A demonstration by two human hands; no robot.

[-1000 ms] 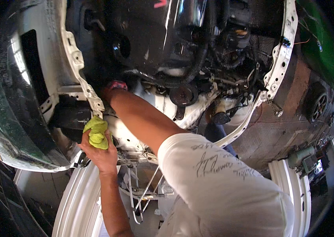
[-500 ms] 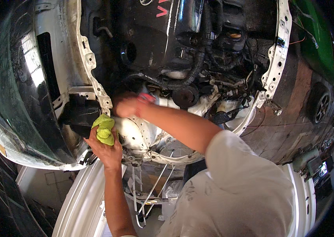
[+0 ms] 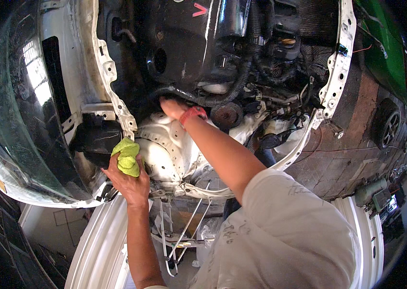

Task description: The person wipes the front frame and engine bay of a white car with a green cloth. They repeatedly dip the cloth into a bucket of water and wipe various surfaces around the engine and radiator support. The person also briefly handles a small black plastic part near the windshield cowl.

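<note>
A bunched yellow-green cloth [image 3: 128,156] is in my left hand [image 3: 131,185], its fingers wrapped round it beside the white fender rail [image 3: 125,120]. My right arm crosses the bay from the right, with a red band [image 3: 193,113] at the wrist. My right hand [image 3: 170,107] reaches down beside the ribbed black hose [image 3: 230,96], between the dark engine cover [image 3: 179,53] and the white inner body panel [image 3: 157,149]. Its fingers run into the dark gap, so I cannot see whether they hold anything.
A round pulley-like part [image 3: 226,115] lies right of my right wrist. The white frame rail [image 3: 340,62] bounds the bay at right, with a green car panel [image 3: 386,53] and a wheel [image 3: 387,123] beyond. A white metal stand [image 3: 184,231] is below the near body edge.
My right hand has moved farther away and to the right, off the white panel into the gap by the engine. My left hand and the cloth have stayed in place.
</note>
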